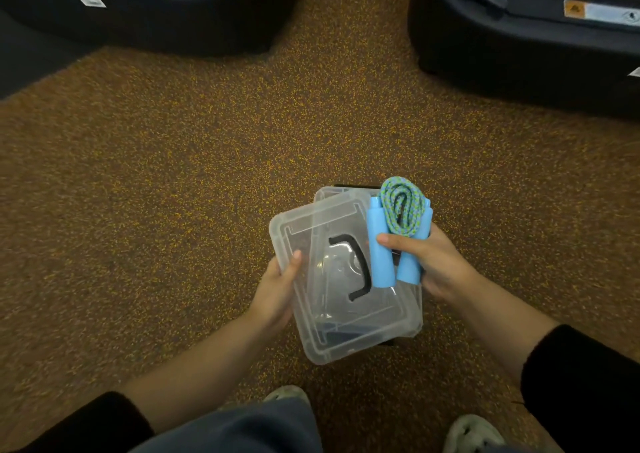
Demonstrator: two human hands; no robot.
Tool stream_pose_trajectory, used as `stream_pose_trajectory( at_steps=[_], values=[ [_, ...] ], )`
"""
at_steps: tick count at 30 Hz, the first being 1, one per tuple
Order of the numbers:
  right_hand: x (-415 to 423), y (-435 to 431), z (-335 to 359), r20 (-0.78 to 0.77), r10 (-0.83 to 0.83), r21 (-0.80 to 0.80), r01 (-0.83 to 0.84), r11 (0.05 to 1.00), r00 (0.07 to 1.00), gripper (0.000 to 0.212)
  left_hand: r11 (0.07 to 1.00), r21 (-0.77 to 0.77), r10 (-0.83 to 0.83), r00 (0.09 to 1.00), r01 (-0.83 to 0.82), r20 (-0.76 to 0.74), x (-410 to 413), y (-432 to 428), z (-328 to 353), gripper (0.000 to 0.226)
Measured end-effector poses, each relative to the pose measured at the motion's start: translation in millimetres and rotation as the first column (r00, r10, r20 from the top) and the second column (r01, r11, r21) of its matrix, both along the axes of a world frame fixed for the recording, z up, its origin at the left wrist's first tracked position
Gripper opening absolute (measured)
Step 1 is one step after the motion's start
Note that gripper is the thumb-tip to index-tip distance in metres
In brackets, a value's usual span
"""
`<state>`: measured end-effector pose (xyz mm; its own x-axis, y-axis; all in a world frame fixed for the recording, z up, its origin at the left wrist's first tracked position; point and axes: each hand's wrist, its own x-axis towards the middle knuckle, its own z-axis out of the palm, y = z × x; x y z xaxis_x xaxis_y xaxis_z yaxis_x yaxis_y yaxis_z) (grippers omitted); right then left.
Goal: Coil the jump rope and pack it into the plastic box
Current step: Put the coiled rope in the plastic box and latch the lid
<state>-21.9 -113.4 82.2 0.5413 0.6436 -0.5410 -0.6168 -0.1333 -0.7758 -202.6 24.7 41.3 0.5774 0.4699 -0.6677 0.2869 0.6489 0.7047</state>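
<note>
Low over the speckled brown floor, the left hand holds a clear lid by its left edge. The thumb lies flat on top and the other fingers are hidden beneath, so the edge is pinched between them. A curved black handle sits in the middle of the lid. Under the lid, and skewed to it, a second clear rim shows at the far side. This seems to be the plastic box, though most of it is covered and blurred.

Just right of the lid, the right hand grips the jump rope. Its blue-and-green cord is coiled in a tight loop that stands up on the far side of the fist. The two blue grips lie side by side, with the thumb pressed across them and the fingers curled round behind. The rope is above the lid's right edge and not in the box.

Two dark machine bases stand at far left and far right. Pale shoes show at the near edge.
</note>
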Motion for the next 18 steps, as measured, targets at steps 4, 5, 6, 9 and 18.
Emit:
stream_pose_trajectory(
  at_steps=[4, 5, 6, 9, 18],
  values=[
    [5.6, -0.9, 0.1, -0.002, -0.002, -0.018, 0.002, 1.000, 1.000, 0.047, 0.990, 0.137, 0.037, 0.998, -0.043, 0.051, -12.1, 22.8, 13.1, 0.040],
    [6.0, -1.0, -1.1, -0.001, 0.001, -0.025, -0.001, 1.000, 1.000, 0.050, 0.983, 0.178, 0.032, 0.998, -0.041, 0.055, -15.4, 29.8, 17.8, 0.041],
    [5.2, -0.8, -2.5, 0.000, 0.003, -0.031, -0.003, 1.000, 1.000, 0.053, 0.977, 0.211, 0.027, 0.998, -0.037, 0.051, -19.1, 37.5, 22.5, 0.043],
    [-0.5, 0.2, -10.5, 0.011, 0.010, -0.054, -0.009, 0.999, 1.000, 0.047, 0.959, 0.284, 0.004, 1.000, -0.009, 0.018, -32.9, 60.8, 36.6, 0.049],
    [-30.5, 13.2, -39.4, 0.025, -0.051, -0.138, 0.054, 0.989, 0.998, 0.035, 0.806, 0.574, -0.105, 0.990, 0.143, -0.099, -50.2, 96.6, 103.5, 0.046]
  ],
)
